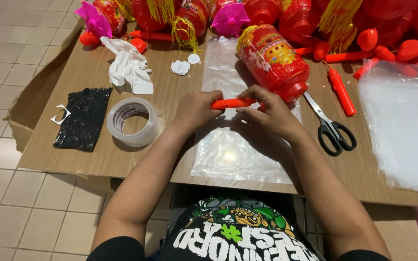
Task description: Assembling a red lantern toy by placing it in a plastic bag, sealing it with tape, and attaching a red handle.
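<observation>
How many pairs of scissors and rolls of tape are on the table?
2 things: one pair of black-handled scissors right of the hands, beside the red lantern, and one roll of clear tape left of them. More could be hidden among the lanterns.

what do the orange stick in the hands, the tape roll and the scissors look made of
Orange stick: likely plastic, smooth with an even bright colour. Tape roll: clear glossy film, see-through on a pale core. Scissors: shiny metal blades, black handles that look plastic.
</observation>
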